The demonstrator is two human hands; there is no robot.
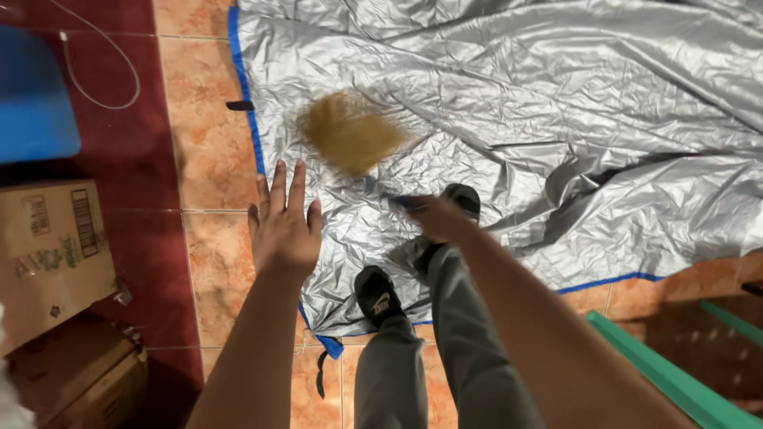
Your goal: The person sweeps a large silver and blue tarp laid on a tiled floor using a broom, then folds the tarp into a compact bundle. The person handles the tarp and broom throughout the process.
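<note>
Gripping a blurred broom (350, 131), right hand (439, 218) fingers closed; left hand (284, 226) splayed empty over tarp's blue edge (248, 103).

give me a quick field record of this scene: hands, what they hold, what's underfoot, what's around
left hand: left hand open, fingers spread, holding nothing, above the sheet's edge
right hand: right hand gripping the blue handle of a hand broom
broom state: straw bristles blurred, over the sheet
underfoot: silver sheet with blue hem, crumpled, spread on orange floor tiles
feet: black shoes standing on the sheet
left side: cardboard boxes, white cable
lower right: green rail
</note>
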